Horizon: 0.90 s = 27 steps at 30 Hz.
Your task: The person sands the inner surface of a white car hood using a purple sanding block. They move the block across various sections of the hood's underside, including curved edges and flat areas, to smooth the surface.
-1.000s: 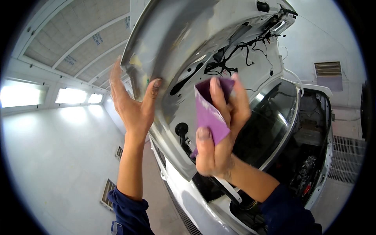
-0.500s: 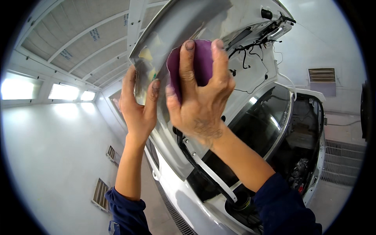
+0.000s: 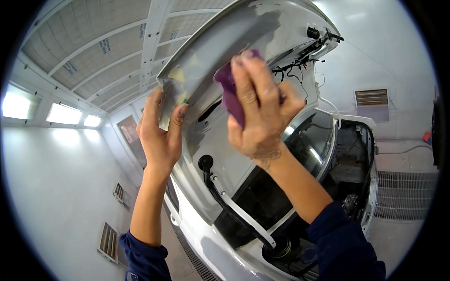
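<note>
A raised white car tailgate (image 3: pixel 225 47) fills the upper middle, its surface patched with grey primer and pale yellow filler (image 3: pixel 177 75). My left hand (image 3: pixel 160 133) grips its left edge, fingers on the outer side and thumb on the near face. In my right hand (image 3: pixel 262 117), a purple sandpaper sheet (image 3: pixel 230 96) is bent under the fingers, against or very close to the panel. That hand is blurred by motion, so contact cannot be made out. A dark slot (image 3: pixel 209 111) shows in the panel between my hands.
A black tube (image 3: pixel 220 194) and white strut (image 3: pixel 248 218) run from the tailgate down to the car body. Loose wiring (image 3: pixel 293 68) hangs at upper right. Beyond is the dark car opening (image 3: pixel 344 178). Floor grates (image 3: pixel 405 194) lie to the right; a white wall (image 3: pixel 56 196) stands left.
My right hand has moved rightward across the panel with the sandpaper, which is now more bunched, and its fingers are closer together. My left hand keeps its hold; the whole view has shifted slightly.
</note>
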Available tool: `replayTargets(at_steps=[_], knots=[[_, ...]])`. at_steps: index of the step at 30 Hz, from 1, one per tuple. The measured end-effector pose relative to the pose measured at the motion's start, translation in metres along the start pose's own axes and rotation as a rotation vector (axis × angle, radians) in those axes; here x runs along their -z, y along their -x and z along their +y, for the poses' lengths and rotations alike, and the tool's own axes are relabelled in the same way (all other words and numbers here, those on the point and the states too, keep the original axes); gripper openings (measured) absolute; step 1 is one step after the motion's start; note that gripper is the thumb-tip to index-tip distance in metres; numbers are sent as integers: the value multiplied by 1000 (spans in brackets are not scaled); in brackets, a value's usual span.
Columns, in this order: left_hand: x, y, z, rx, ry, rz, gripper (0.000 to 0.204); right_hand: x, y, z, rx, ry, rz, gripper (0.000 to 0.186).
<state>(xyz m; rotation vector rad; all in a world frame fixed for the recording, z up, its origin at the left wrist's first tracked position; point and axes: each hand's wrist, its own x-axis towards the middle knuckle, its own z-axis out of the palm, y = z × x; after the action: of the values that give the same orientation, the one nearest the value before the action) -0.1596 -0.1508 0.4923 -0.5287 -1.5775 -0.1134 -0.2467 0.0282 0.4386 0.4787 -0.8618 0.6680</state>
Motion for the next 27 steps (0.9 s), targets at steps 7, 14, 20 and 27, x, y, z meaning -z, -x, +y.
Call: replayTargets(at_steps=[7, 14, 20, 27], knots=[[-4, 2, -1, -1, -24, 22, 52, 10, 3, 13, 143, -54, -63, 53], [-6, 3, 1, 23, -12, 27, 52, 7, 4, 8, 146, -75, -33, 54], [-6, 3, -1, 12, 16, 51, 53, 6, 7, -4, 154, -88, -51, 56], [-4, 4, 2, 44, -2, 16, 52, 11, 2, 2, 55, -106, -40, 54]])
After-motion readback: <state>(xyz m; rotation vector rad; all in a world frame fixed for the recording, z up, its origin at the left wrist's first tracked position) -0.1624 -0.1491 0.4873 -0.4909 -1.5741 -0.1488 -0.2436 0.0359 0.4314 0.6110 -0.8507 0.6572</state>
